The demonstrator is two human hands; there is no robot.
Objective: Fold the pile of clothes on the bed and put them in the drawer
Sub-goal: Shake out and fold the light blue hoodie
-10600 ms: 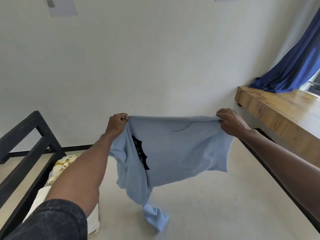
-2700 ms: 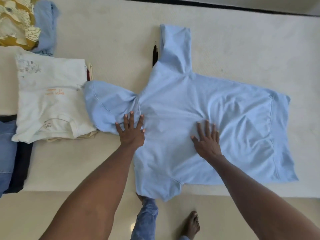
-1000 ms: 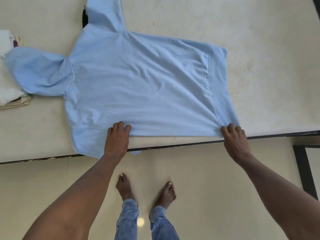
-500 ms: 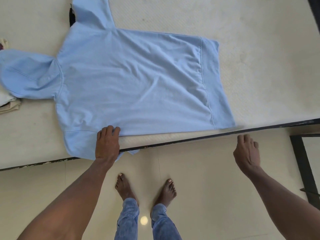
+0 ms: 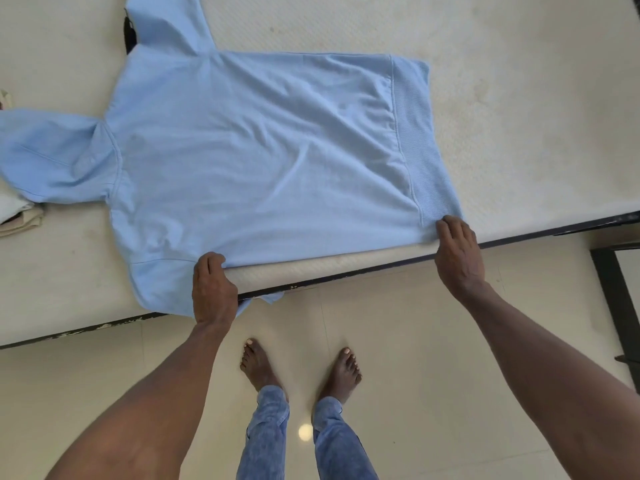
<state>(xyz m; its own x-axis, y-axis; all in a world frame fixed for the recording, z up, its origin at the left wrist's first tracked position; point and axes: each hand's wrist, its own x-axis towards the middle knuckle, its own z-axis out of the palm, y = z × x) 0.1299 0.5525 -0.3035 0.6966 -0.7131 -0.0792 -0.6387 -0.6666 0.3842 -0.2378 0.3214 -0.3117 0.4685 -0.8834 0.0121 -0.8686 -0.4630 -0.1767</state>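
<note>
Your light blue hoodie (image 5: 263, 161) lies spread flat on the cream mattress (image 5: 519, 98) of the bed, back side up, hood (image 5: 55, 157) pointing to the left and ribbed hem (image 5: 420, 140) to the right. One sleeve (image 5: 166, 19) runs away from you toward the top of the view; the near sleeve (image 5: 159, 289) droops over the mattress edge by your left wrist. Your left hand (image 5: 213, 289) has its grip curled over the near side seam of the hoodie, just right of that sleeve, fingers pinching the fabric at the mattress edge. Your right hand (image 5: 457, 251) rests on the near hem corner with fingers bent down over the cloth; you appear to be pinching it, though the fingertips are hidden. A folded pale stack of clothes (image 5: 17, 216) peeks out under the hood at the left edge. Your bare feet (image 5: 259, 365) stand on the glossy tiled floor (image 5: 415, 341) below the bed's dark frame (image 5: 346, 275).
</note>
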